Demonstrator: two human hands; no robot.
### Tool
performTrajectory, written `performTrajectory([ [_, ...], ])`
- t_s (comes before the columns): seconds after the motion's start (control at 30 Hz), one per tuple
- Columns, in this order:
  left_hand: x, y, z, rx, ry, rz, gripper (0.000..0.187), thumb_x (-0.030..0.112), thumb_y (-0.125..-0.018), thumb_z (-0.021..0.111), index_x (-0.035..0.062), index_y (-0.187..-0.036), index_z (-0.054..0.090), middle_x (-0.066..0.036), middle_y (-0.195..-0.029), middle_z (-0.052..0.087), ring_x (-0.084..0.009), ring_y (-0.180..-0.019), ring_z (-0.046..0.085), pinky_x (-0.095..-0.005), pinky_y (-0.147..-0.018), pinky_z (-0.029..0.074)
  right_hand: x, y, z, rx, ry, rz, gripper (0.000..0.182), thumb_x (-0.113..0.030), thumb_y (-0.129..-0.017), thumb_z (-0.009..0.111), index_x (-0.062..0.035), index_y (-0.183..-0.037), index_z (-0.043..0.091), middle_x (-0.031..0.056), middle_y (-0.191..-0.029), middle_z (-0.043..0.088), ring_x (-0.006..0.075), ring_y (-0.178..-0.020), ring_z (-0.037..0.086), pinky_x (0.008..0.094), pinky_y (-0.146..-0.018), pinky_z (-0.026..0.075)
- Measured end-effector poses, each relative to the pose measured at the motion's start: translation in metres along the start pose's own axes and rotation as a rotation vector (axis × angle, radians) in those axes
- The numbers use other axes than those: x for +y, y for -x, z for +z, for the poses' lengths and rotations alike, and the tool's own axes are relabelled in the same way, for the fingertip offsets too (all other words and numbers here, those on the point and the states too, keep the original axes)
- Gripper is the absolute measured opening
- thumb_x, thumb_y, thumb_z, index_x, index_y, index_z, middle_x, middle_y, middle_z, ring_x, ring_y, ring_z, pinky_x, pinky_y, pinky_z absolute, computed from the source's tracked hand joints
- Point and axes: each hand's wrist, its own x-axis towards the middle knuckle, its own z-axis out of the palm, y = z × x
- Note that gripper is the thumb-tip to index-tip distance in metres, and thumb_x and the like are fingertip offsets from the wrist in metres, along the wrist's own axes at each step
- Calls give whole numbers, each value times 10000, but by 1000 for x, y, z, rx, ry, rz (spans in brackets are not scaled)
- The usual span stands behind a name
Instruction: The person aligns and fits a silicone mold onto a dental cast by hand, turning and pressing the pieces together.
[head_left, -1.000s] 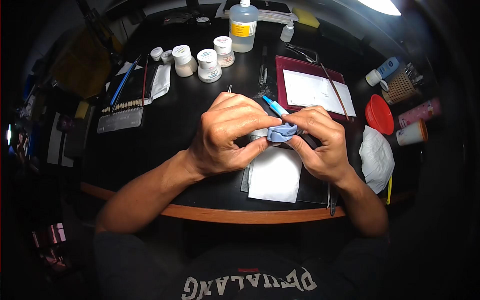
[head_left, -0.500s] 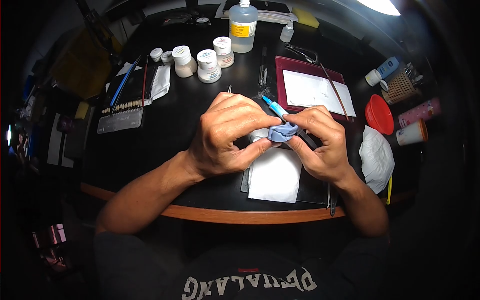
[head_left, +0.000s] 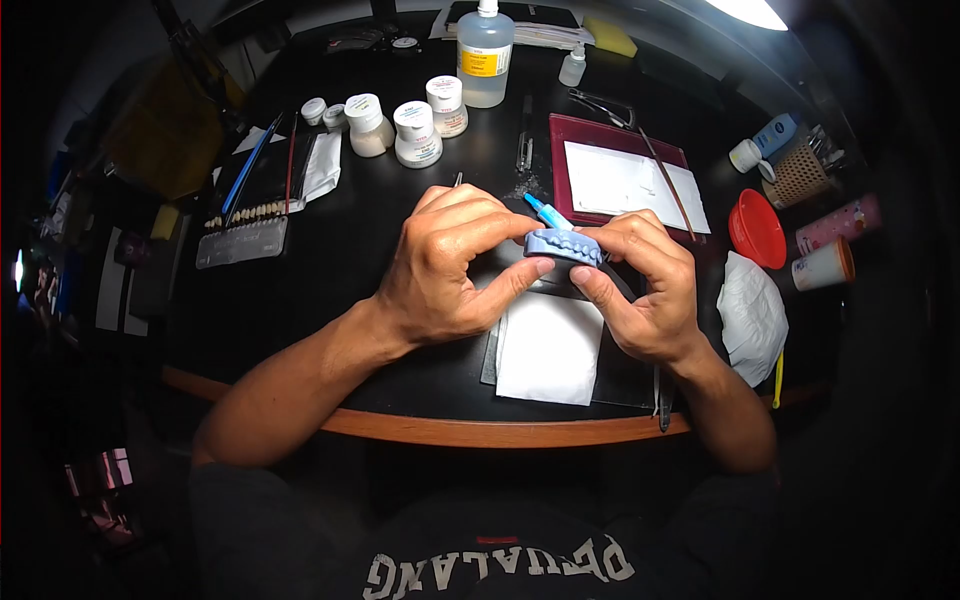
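A blue dental model (head_left: 563, 246) with a row of teeth along its edge is held up between my two hands, above the table. On its left end, my left hand (head_left: 450, 262) pinches it between thumb and index finger. The thumb and fingers of my right hand (head_left: 645, 285) close on its right end. Just beyond the model, a light-blue pen-like tool (head_left: 548, 212) points up and left; its lower end is hidden. Below the hands lies a folded white tissue (head_left: 549, 350).
Several white-lidded jars (head_left: 418, 135) and a large liquid bottle (head_left: 485, 60) stand at the back. A maroon tray (head_left: 562, 135) carries white paper. To the right are a red bowl (head_left: 757, 230) and crumpled tissue (head_left: 752, 315); a tooth shade guide (head_left: 240, 240) lies left.
The dental model has been turned and tilted between my fingers, so its long toothed side now shows. My thumbs have moved apart a little.
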Motion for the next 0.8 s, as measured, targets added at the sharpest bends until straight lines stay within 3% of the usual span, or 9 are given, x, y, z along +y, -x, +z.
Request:
performTrajectory([
  [0.8, 1, 0, -1, -28, -28, -12, 192, 178, -856, 897, 12, -885, 805, -104, -803, 779, -234, -800, 736, -368, -819, 488, 1, 2, 0, -6, -49, 15, 407, -130, -887, 878, 80, -1221, 779, 156, -875, 791, 218, -809, 699, 338, -745, 533],
])
